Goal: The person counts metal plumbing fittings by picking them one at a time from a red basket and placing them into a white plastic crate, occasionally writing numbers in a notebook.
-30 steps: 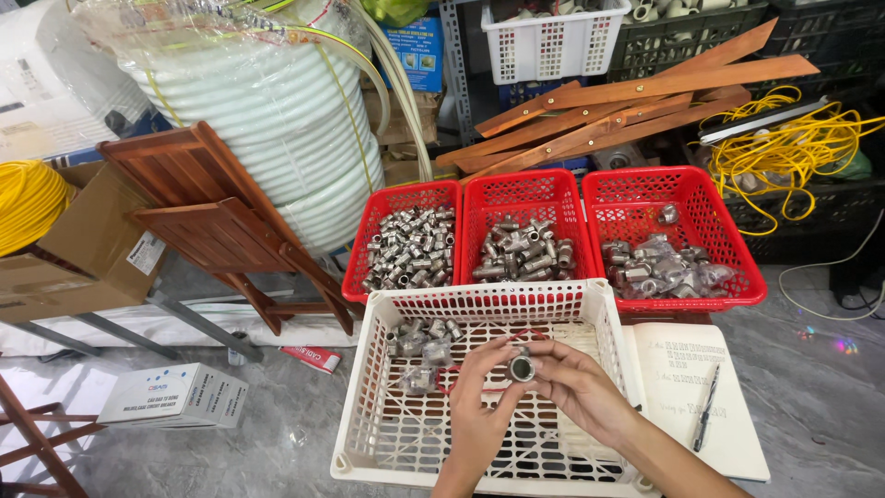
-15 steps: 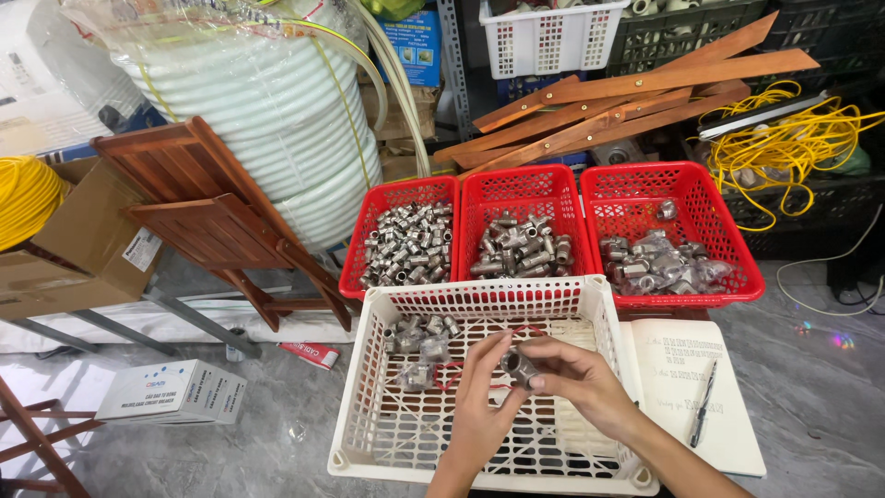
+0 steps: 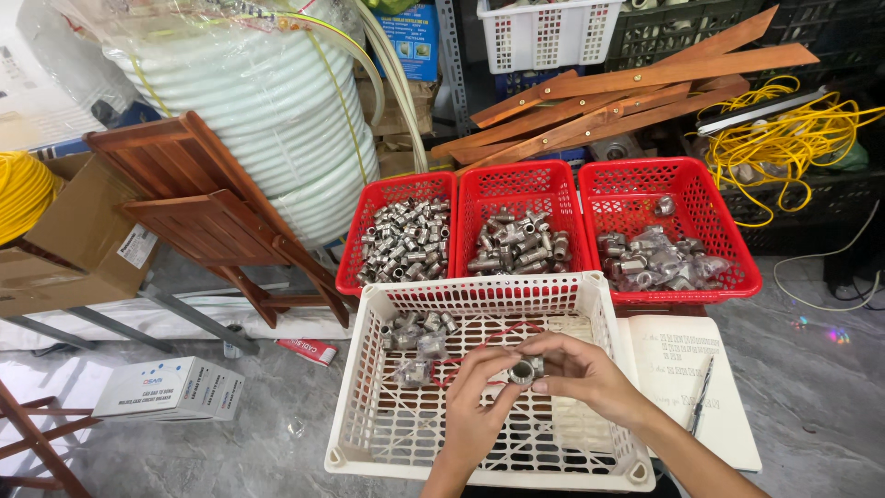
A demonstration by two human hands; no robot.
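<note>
Over the white basket (image 3: 369, 406), both hands meet on one small metal fitting (image 3: 523, 372): the left hand (image 3: 475, 406) pinches it from below, the right hand (image 3: 576, 373) grips it from the side. Only a few fittings (image 3: 415, 337) lie in that basket's far corner, so most of the sorting looks undone. Beside it lies an open notebook (image 3: 678, 369) with a pen (image 3: 702, 397). Beyond stand three red baskets (image 3: 525, 180) of fittings, then planks (image 3: 627, 88), hose coil (image 3: 277, 111) and yellow cable (image 3: 793, 129). Nothing blocks the hands.
</note>
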